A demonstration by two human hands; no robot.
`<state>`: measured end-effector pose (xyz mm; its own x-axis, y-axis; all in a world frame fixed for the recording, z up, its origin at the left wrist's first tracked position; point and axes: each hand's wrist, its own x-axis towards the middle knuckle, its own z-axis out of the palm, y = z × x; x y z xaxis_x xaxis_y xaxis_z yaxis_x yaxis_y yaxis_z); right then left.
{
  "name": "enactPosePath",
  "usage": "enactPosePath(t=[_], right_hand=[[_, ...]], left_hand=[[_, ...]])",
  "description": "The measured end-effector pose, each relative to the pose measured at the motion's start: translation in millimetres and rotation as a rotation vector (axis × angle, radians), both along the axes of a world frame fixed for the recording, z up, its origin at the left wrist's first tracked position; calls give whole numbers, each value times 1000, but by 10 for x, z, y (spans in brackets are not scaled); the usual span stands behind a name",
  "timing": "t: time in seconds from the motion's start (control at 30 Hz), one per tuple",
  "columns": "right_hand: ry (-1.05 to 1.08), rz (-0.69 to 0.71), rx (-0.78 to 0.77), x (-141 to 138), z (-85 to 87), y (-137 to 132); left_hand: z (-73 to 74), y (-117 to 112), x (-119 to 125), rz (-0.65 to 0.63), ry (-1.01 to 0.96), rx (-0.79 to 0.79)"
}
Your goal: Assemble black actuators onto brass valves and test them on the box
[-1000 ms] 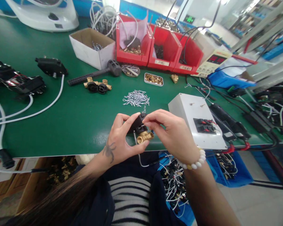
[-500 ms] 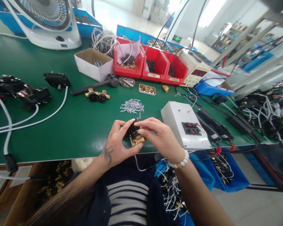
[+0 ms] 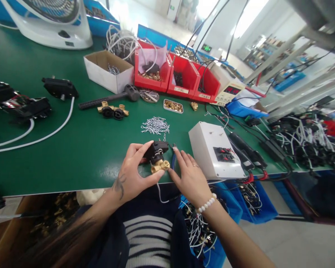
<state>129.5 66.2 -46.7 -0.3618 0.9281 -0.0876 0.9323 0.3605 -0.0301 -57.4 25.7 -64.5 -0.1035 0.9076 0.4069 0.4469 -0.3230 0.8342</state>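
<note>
My left hand (image 3: 132,175) pinches a small valve (image 3: 157,158) just above the near edge of the green table (image 3: 80,149), thumb under its brass fitting and fingers curled over the black plastic top. My right hand (image 3: 188,175) holds nothing; its fingers lie spread and flat, tips just beside the valve, near a thin blue wire (image 3: 173,162). I judge the brass end dense and smooth, so the piece will feel bottom-heavy and may twist if gripped by the plastic cap alone. The metal body is the stiff, safe place to hold; the cap's terminals look easier to bend. A pile of wire clips (image 3: 155,125) lies further back, a white box (image 3: 212,149) to the right.
</note>
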Motion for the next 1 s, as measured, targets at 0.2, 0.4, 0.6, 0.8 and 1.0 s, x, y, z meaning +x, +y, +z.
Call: enactPosePath(t=[0.2, 0.4, 0.6, 0.8, 1.0], right_hand=[[-141, 11, -11, 69, 91, -66], [-119, 192, 0, 239, 137, -35], [-11, 74, -146, 243, 200, -49], [798, 4, -131, 465, 600, 2], [1389, 31, 250, 339, 618, 159]], left_hand=[[4, -29, -15, 6, -27, -13], [-19, -25, -21, 10, -27, -29], [-15, -14, -20, 16, -6, -22], [-20, -10, -34, -19, -14, -27], [-10, -3, -45, -55, -13, -9]])
